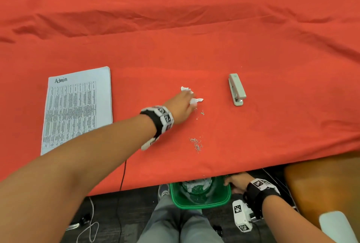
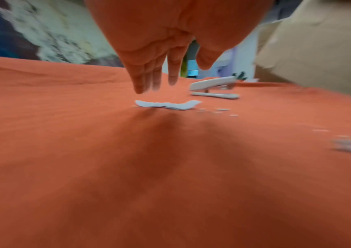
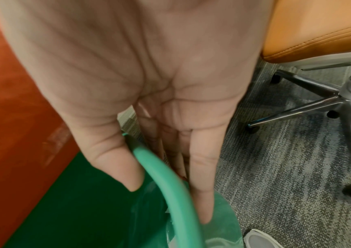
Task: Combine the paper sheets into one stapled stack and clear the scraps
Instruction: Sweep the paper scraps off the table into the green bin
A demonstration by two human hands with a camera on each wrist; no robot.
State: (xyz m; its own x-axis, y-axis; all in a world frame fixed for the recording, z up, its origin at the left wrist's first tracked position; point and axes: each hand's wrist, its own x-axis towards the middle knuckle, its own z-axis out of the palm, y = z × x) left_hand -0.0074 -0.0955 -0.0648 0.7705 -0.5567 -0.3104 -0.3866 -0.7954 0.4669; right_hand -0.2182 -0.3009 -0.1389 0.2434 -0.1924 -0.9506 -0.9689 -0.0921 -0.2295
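Note:
A printed paper stack (image 1: pixel 78 110) headed "Admin" lies at the left on the red cloth. Torn white paper scraps (image 1: pixel 198 100) (image 2: pixel 166 104) lie mid-table. My left hand (image 1: pixel 190 99) (image 2: pixel 176 77) hovers over them with straight fingers (image 2: pixel 149 78) pointing down, holding nothing. A beige stapler (image 1: pixel 236 89) (image 2: pixel 212 89) sits to the right of the scraps. Loose staples (image 1: pixel 196 144) are scattered nearer the table's front edge. Below that edge my right hand (image 1: pixel 233 183) (image 3: pixel 168 203) grips the rim of a green bin (image 1: pixel 200 202) (image 3: pixel 170 184), thumb inside and fingers outside.
The bin holds a clear liner with paper bits inside. An orange office chair (image 1: pixel 321 184) (image 3: pixel 318 33) stands at the right, its wheeled base (image 3: pixel 350 94) on grey carpet. My knees are under the bin. Cables (image 1: pixel 91 223) lie on the floor at the left.

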